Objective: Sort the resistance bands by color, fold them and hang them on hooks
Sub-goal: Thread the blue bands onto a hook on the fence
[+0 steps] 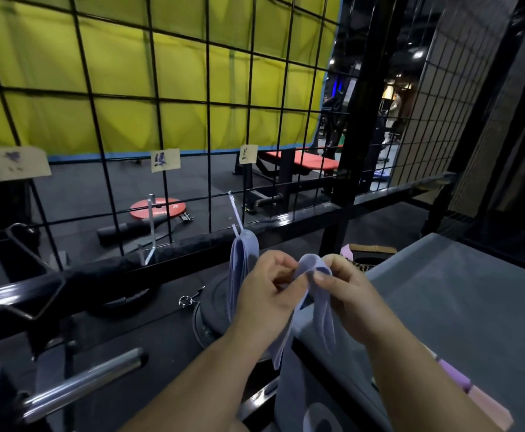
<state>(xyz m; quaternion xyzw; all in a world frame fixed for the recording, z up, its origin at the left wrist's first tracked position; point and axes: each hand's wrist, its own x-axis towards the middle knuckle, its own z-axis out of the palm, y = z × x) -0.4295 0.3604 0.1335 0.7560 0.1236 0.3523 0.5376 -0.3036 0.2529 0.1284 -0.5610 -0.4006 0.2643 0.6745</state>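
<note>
Fold step on a lavender band; hanging comes next.

L hand (267, 289) & R hand (347, 289) both pinch the lavender resistance band (312, 265) at its top bend, fingers curled on it. Its doubled tails droop down between the wrists. Just beyond L hand, a bunch of hung bands (243, 254) of the same colour sits on a pale hook (235, 210) on the wire grid (208, 98), under a paper label (248, 154). Further left of L hand, a 2nd hook (151, 226) is bare, w/ its own label (165, 159) above. Right of R hand is a grey counter (448, 291), w/ purple and pink bands (463, 381) at its near edge by the R forearm. Fold looks nearly done. Next move prob. needs the bend kept open & lifted fwd over the loaded hook's tip, w/o knocking the hung ones off.
</note>
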